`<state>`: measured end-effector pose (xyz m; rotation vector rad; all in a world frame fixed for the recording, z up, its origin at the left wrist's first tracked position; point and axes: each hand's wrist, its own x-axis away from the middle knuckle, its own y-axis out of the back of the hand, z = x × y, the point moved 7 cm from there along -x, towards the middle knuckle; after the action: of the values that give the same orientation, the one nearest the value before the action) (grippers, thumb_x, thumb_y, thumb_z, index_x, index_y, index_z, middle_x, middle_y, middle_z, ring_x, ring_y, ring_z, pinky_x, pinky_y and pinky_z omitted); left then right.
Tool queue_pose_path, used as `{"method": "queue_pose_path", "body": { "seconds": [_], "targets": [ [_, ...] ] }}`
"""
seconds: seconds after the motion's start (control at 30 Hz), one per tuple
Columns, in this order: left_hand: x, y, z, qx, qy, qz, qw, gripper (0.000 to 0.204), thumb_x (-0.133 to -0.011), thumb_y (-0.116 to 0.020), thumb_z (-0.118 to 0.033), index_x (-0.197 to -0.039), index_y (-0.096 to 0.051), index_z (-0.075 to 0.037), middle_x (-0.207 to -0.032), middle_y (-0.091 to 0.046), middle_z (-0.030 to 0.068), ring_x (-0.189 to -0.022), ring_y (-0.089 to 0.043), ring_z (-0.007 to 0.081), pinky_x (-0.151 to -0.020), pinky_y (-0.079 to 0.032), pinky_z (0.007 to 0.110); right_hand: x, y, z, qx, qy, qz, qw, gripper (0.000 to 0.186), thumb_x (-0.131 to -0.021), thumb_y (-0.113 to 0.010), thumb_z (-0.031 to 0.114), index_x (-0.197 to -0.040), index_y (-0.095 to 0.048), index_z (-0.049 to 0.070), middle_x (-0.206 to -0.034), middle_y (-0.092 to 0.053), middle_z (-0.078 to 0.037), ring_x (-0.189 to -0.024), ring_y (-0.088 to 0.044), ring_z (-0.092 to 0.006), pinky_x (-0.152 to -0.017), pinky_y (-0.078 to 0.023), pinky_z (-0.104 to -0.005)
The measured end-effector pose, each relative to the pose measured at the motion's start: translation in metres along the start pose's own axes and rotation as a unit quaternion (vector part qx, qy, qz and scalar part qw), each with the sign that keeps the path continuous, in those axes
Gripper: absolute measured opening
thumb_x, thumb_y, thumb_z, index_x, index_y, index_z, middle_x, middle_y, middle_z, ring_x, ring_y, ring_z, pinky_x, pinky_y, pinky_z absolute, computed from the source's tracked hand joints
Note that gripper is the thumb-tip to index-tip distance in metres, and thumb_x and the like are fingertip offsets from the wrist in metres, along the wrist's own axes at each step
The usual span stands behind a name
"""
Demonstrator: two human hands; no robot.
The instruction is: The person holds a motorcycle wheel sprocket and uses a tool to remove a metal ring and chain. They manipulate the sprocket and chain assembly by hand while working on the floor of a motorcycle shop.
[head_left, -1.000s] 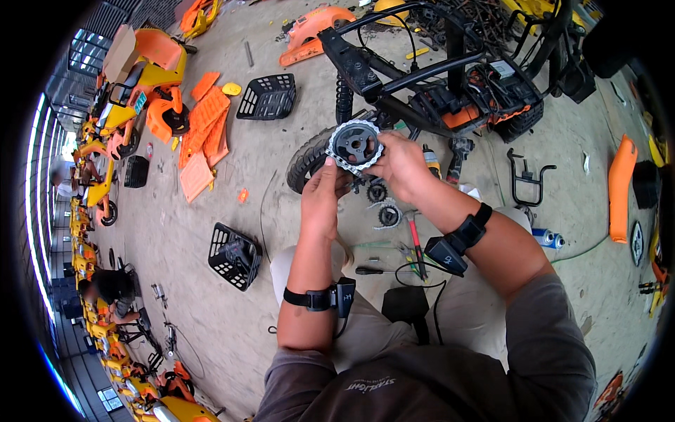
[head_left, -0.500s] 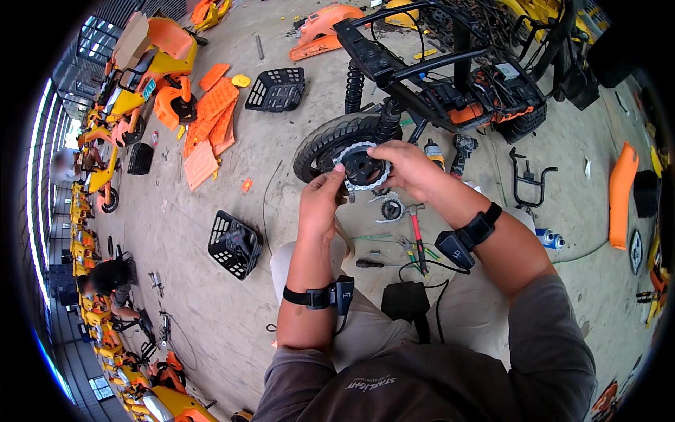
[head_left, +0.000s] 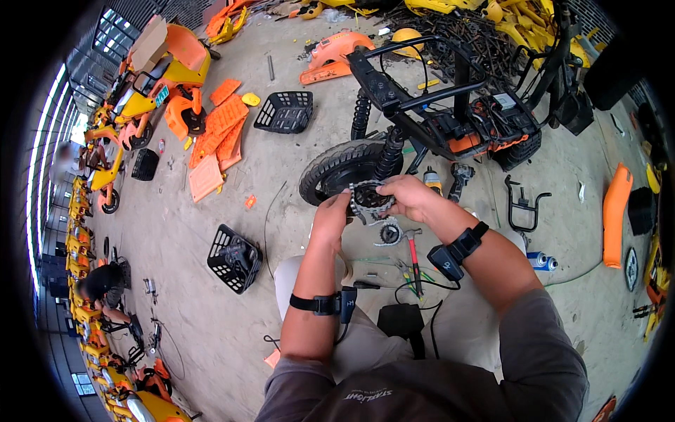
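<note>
A dark round sprocket with a silver chain (head_left: 371, 199) around its rim is held up in front of the rear wheel (head_left: 330, 172) of a stripped black scooter frame (head_left: 422, 95). My left hand (head_left: 329, 219) pinches its left edge, thumb on top. On the opposite side, my right hand (head_left: 410, 197) grips the edge with thumb and fingers. The fingers beneath the sprocket are partly hidden. On the floor just below lies a smaller sprocket with chain (head_left: 389, 233). A hammer (head_left: 413, 254) with a red handle rests beside it.
Pliers (head_left: 402, 270) and a screwdriver (head_left: 367, 285) lie between my knees. A yellow drill (head_left: 432, 181) and a dark power driver (head_left: 460, 181) sit beside the wheel. Left is a black basket (head_left: 234, 258) holding a tool; spray cans (head_left: 541, 261) lie right. A person (head_left: 105, 281) crouches far left.
My hands have lowered slightly with the sprocket, which has tipped flatter. My view has shifted, so the scooter and floor items sit lower in the picture.
</note>
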<state>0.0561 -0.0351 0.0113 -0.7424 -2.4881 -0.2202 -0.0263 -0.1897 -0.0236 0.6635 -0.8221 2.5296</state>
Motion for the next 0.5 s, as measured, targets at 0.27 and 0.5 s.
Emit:
{"method": "queue_pose_path", "body": {
  "seconds": [0.27, 0.5],
  "targets": [
    [-0.003, 0.001, -0.018, -0.056, -0.158, 0.0, 0.986, 0.037, -0.103, -0.059, -0.031, -0.115, -0.067, 0.003, -0.093, -0.067, 0.0022, -0.084, -0.057, 0.01, -0.077, -0.046, 0.025, -0.009, 0.007, 0.011, -0.161, 0.04, -0.003, 0.986, 0.02, -0.097, -0.059, 0.004, -0.116, -0.057, -0.004, -0.111, -0.066, -0.015, -0.101, -0.068, -0.0303, -0.088, -0.057, -0.0513],
    [0.01, -0.011, -0.041, -0.061, -0.258, -0.01, 0.964, 0.028, -0.099, -0.066, -0.019, -0.115, -0.067, 0.004, -0.089, -0.068, 0.0028, -0.082, -0.058, 0.0085, -0.075, -0.048, 0.025, -0.009, 0.002, 0.025, -0.176, 0.084, -0.031, 0.98, 0.026, -0.096, -0.058, 0.001, -0.122, -0.053, -0.004, -0.116, -0.065, -0.016, -0.104, -0.067, -0.0283, -0.091, -0.055, -0.0482]
  ]
}}
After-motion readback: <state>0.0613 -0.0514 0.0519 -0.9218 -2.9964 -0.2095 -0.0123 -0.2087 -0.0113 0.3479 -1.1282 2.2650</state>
